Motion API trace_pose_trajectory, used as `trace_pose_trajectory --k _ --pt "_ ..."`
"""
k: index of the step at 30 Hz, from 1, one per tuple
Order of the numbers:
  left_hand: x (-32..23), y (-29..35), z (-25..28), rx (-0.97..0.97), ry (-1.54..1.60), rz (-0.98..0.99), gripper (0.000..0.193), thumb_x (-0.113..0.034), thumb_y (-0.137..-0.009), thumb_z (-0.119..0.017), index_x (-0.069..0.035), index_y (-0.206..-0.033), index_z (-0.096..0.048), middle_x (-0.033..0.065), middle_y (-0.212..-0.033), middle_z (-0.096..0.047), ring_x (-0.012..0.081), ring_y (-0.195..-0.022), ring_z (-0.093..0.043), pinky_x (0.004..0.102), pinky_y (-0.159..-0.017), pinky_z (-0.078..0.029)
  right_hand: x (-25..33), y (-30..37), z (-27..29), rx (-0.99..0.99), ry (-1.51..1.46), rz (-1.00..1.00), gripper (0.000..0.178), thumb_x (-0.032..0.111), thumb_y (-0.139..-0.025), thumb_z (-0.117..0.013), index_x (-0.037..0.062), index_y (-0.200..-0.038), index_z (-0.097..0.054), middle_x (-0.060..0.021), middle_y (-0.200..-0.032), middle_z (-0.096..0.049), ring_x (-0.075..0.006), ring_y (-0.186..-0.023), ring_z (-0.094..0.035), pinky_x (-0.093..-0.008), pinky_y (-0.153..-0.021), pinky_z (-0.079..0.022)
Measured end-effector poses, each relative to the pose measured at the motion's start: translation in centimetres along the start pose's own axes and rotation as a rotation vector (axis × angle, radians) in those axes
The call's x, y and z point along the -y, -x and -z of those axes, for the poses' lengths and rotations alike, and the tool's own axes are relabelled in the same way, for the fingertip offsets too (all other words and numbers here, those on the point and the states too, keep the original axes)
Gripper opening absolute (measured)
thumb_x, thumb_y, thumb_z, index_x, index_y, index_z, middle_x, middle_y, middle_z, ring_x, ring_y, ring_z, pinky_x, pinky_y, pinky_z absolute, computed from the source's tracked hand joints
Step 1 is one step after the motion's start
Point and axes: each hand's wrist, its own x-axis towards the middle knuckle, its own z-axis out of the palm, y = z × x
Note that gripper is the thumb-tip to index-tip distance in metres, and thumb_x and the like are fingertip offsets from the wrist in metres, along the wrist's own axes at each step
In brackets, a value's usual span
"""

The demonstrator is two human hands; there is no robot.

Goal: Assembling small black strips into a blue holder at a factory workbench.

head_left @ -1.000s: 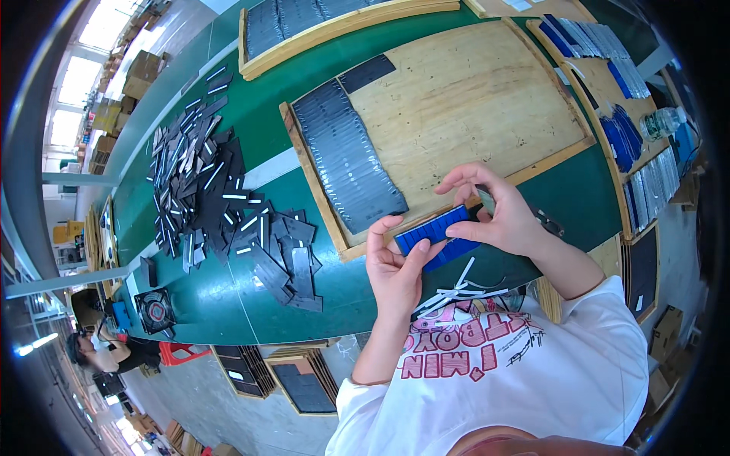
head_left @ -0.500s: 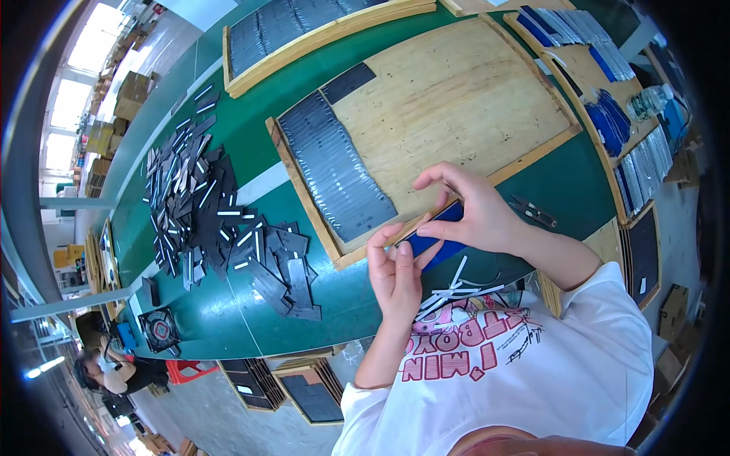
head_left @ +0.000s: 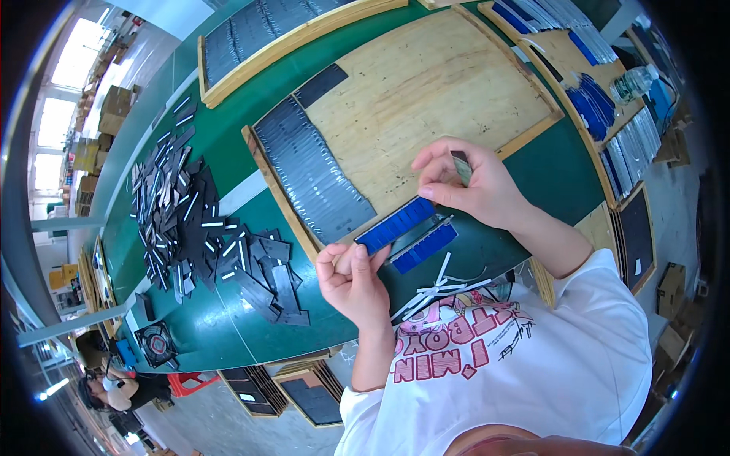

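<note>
My left hand (head_left: 356,285) is closed on the near left end of a blue segmented strip (head_left: 397,224), pinched between thumb and fingers. The strip slants up to my right hand (head_left: 475,186), whose thumb and finger are by its far end; whether they touch it I cannot tell. My right fingers are curled round a small, flat, dark and greenish piece (head_left: 461,169). Another blue strip (head_left: 424,249) with a metallic edge lies on the green table just below the first. White thin strips (head_left: 437,290) lie in a loose bunch close to my shirt.
Ahead stands a wooden-framed tray (head_left: 433,83) with a row of dark strips (head_left: 312,167) on its left side. A heap of dark flat pieces (head_left: 179,205) covers the left table. Further right, another tray holds blue and silvery strips (head_left: 593,106) and a plastic bottle (head_left: 633,83).
My hands have moved apart, the left one down and to the left. The blue strip between them now shows its face. The view has shifted slightly.
</note>
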Motion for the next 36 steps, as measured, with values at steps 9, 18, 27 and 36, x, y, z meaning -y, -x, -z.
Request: trace_pose_trajectory --k 9,18,27,36 --pt "-1.6 -0.7 0.3 0.094 0.219 0.421 0.012 -0.003 -0.096 -0.052 0.005 -0.104 -0.054 0.0196 -0.095 -0.066 0.0345 -0.085 -0.070 0.0384 -0.071 -0.063 0.9 0.2 0.1 0.064 0.054 0.012 0.023 0.004 -0.083 -0.066 0.0023 -0.106 -0.060 -0.0001 -0.082 -0.067 -0.0027 -0.076 -0.055 -0.0185 -0.065 -0.041" --pt "-1.4 -1.7 0.0 0.128 0.470 0.537 0.017 -0.006 -0.097 -0.049 0.006 -0.108 -0.054 0.0251 -0.100 -0.066 0.0361 -0.089 -0.069 0.0367 -0.073 -0.063 -0.2 -1.7 -0.7 0.375 -0.249 0.168 0.054 0.012 -0.075 -0.080 0.0051 -0.123 -0.055 -0.0119 -0.123 -0.064 -0.0130 -0.106 -0.060 -0.0221 -0.076 -0.046" --pt "-1.0 -0.9 -0.2 0.213 -0.023 0.097 0.043 -0.012 -0.098 -0.052 0.002 -0.136 -0.035 0.0277 -0.128 -0.053 0.0417 -0.117 -0.056 0.0450 -0.098 -0.050 -2.5 -10.7 2.3 0.119 0.724 0.476 0.044 0.013 -0.076 -0.073 0.0103 -0.118 -0.061 -0.0087 -0.108 -0.059 -0.0264 -0.099 -0.061 -0.0364 -0.087 -0.048" --pt "-0.4 -0.6 -0.2 0.177 -0.050 0.073 0.022 0.000 -0.096 -0.051 0.002 -0.118 -0.047 0.0186 -0.108 -0.064 0.0319 -0.104 -0.064 0.0427 -0.090 -0.055 -6.8 -21.6 1.5 0.052 0.966 0.592 0.051 0.013 -0.075 -0.075 0.0118 -0.123 -0.056 -0.0032 -0.105 -0.064 -0.0226 -0.099 -0.059 -0.0351 -0.087 -0.049"
